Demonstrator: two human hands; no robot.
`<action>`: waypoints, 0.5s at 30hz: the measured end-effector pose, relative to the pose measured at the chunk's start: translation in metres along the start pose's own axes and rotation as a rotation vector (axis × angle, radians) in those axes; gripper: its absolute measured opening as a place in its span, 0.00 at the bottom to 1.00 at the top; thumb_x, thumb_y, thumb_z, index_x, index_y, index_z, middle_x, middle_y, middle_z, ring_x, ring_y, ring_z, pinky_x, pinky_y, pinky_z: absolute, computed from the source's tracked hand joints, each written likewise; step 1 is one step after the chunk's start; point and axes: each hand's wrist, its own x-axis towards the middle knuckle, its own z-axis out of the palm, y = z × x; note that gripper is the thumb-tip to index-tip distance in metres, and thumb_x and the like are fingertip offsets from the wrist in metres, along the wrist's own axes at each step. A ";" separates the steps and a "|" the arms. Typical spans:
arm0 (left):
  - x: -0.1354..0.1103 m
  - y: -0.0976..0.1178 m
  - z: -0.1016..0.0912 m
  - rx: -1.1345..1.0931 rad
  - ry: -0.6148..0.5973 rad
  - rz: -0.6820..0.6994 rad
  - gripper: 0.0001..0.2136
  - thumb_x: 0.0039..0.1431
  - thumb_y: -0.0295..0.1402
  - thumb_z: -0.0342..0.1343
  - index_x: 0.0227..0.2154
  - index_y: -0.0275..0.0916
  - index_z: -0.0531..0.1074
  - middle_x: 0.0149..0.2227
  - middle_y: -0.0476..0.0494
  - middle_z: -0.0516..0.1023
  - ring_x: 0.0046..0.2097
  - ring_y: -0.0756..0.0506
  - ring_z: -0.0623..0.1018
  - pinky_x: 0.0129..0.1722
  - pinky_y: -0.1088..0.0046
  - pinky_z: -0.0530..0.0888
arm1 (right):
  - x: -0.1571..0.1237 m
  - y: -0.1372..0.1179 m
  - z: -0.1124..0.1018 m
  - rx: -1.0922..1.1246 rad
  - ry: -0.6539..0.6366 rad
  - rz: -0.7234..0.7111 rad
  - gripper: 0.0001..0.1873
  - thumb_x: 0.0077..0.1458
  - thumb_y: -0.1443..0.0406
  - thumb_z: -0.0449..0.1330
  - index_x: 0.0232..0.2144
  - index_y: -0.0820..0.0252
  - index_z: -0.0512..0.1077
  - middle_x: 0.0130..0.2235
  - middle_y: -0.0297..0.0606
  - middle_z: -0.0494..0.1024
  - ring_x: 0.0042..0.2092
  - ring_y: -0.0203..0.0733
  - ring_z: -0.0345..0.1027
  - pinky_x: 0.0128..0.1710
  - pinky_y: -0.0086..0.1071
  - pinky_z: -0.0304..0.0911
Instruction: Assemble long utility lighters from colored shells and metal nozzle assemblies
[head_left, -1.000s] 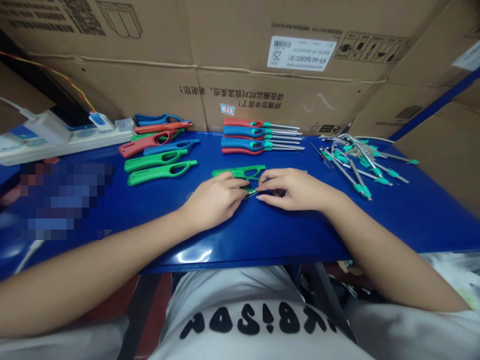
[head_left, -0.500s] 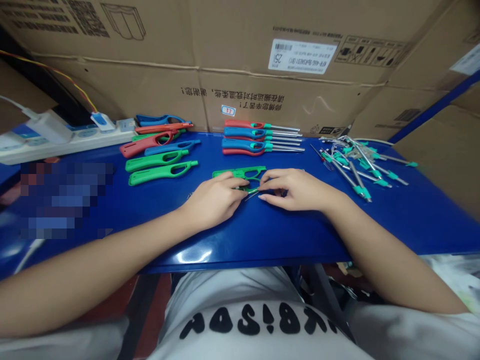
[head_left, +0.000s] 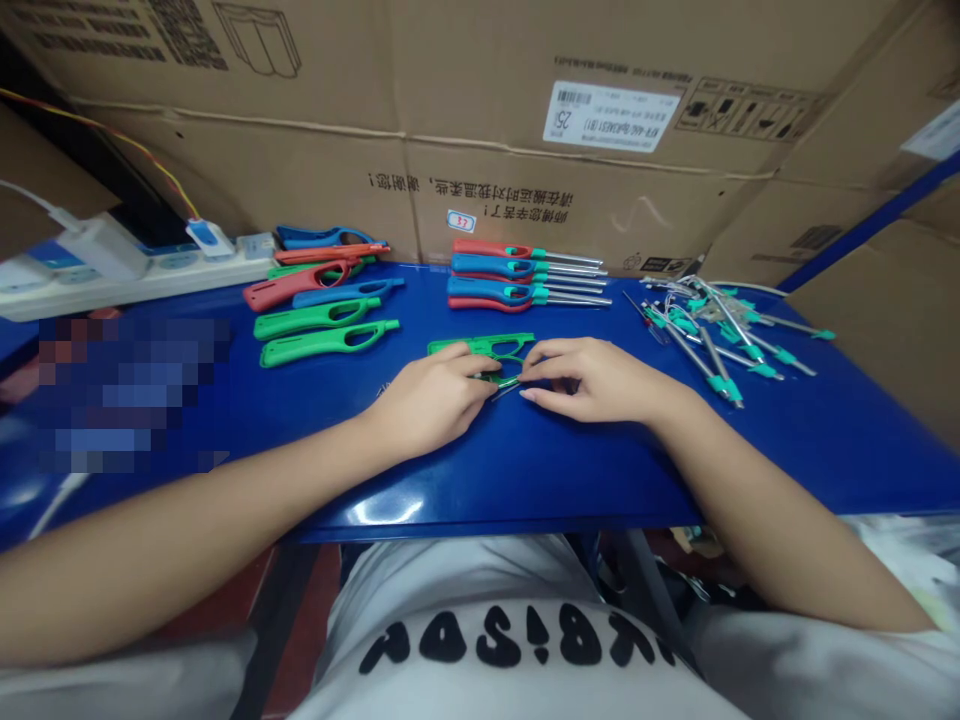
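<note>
My left hand is closed, its fingertips on a green lighter casing that is mostly hidden under the fingers. From the other side my right hand pinches at the end of that same casing, thumb and index finger nearly together. A thin metal piece shows just below the fingertips. Directly behind both hands lies another green casing half with a trigger opening, flat on the blue table.
Coloured lighter handles lie at left beside a power strip. Several lighters with metal tubes are stacked at the back. At right is a pile of metal tubes with teal parts. A cardboard wall stands behind.
Both hands keep the same hold on the casing. The view has shifted very slightly; nothing else has visibly moved.
</note>
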 end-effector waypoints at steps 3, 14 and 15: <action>0.000 0.000 0.001 0.005 0.004 0.001 0.14 0.70 0.30 0.50 0.41 0.41 0.83 0.52 0.43 0.82 0.48 0.40 0.78 0.46 0.63 0.78 | 0.000 0.001 0.000 0.013 -0.007 0.003 0.13 0.65 0.59 0.59 0.43 0.58 0.82 0.45 0.41 0.81 0.37 0.38 0.74 0.36 0.30 0.65; -0.001 0.000 0.001 0.005 0.012 0.003 0.14 0.70 0.30 0.51 0.41 0.40 0.84 0.52 0.43 0.82 0.47 0.40 0.78 0.46 0.62 0.79 | 0.000 0.002 0.000 0.024 -0.006 -0.003 0.13 0.65 0.60 0.59 0.44 0.59 0.81 0.46 0.42 0.80 0.36 0.38 0.74 0.37 0.30 0.67; -0.001 0.000 0.001 0.006 0.013 0.005 0.14 0.70 0.30 0.51 0.41 0.40 0.84 0.51 0.43 0.82 0.47 0.40 0.78 0.46 0.62 0.79 | 0.000 0.002 0.001 0.022 -0.004 -0.006 0.13 0.65 0.60 0.60 0.44 0.59 0.81 0.46 0.42 0.80 0.37 0.38 0.74 0.37 0.30 0.67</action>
